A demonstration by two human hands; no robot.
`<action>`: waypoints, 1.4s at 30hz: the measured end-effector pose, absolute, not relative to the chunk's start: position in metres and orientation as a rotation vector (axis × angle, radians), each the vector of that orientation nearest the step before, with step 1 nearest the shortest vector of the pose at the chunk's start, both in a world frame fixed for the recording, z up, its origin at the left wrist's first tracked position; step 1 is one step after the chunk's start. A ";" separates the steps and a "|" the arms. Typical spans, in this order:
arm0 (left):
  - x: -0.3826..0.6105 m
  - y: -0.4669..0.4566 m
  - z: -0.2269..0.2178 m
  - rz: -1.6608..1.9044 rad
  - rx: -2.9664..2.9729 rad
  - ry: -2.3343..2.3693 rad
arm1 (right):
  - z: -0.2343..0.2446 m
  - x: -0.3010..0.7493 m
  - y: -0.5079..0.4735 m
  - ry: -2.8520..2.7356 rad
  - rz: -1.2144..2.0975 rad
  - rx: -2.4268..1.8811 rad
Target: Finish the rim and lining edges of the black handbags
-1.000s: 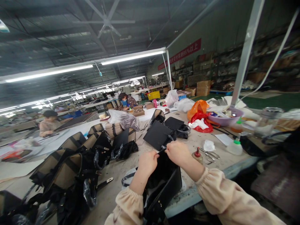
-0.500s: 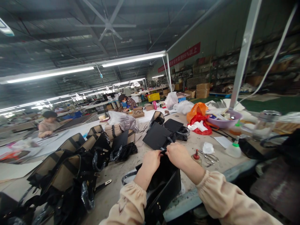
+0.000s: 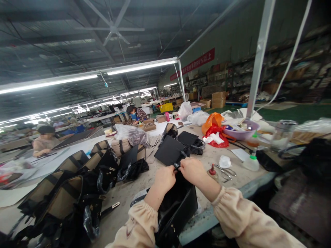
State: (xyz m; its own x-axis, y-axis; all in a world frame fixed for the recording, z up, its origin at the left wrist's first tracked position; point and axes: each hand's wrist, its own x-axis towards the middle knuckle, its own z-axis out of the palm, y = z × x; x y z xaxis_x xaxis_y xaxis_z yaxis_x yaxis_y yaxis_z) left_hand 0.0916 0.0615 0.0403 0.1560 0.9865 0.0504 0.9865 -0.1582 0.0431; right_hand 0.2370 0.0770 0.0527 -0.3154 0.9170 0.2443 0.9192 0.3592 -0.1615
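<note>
A black handbag (image 3: pixel 183 206) stands open at the table's front edge, close to my body. My left hand (image 3: pixel 164 181) and my right hand (image 3: pixel 192 169) meet at the bag's far upper edge, fingers closed on it in a pinch. The exact part between the fingertips is partly hidden by the fingers. Just beyond them lies another black bag (image 3: pixel 169 150) with plastic-wrapped handles. A red-capped bottle (image 3: pixel 212 171) and a pair of scissors (image 3: pixel 227 171) rest on the table right of my right hand.
Several black bags with tan insides (image 3: pixel 67 196) crowd the left. A black strap with a metal tip (image 3: pixel 113 206) lies beside them. To the right are a green-topped bottle (image 3: pixel 252 162), a purple basin (image 3: pixel 239 132) and a glass jar (image 3: pixel 283 136). A co-worker (image 3: pixel 44 139) sits at far left.
The whole view has shifted slightly, so things appear a little further left. Both hands stay pinched at the bag's edge, with hardly any movement.
</note>
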 end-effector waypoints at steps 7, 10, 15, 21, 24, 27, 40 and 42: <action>0.095 0.065 0.037 0.104 2.479 2.051 | 0.039 0.268 0.053 -1.961 0.289 -1.430; 0.099 0.065 0.038 0.068 2.453 2.074 | 0.029 0.277 0.017 -1.954 0.389 -1.298; 0.102 0.064 0.042 0.055 2.432 2.088 | 0.011 0.265 -0.039 -2.316 0.569 -1.010; 0.107 0.062 0.037 0.121 2.401 2.181 | -0.001 0.246 -0.050 -2.560 0.433 -0.993; 0.100 0.063 0.039 0.115 2.385 2.184 | 0.000 0.250 -0.044 -2.479 0.491 -1.014; 0.082 0.065 0.043 0.084 2.361 2.184 | 0.000 0.258 -0.036 -2.374 0.547 -1.012; 0.056 0.058 0.042 0.086 2.323 2.233 | 0.031 0.272 -0.040 -2.309 0.616 -1.230; 0.058 0.060 0.042 0.087 2.295 2.263 | 0.031 0.265 -0.053 -2.316 0.600 -1.345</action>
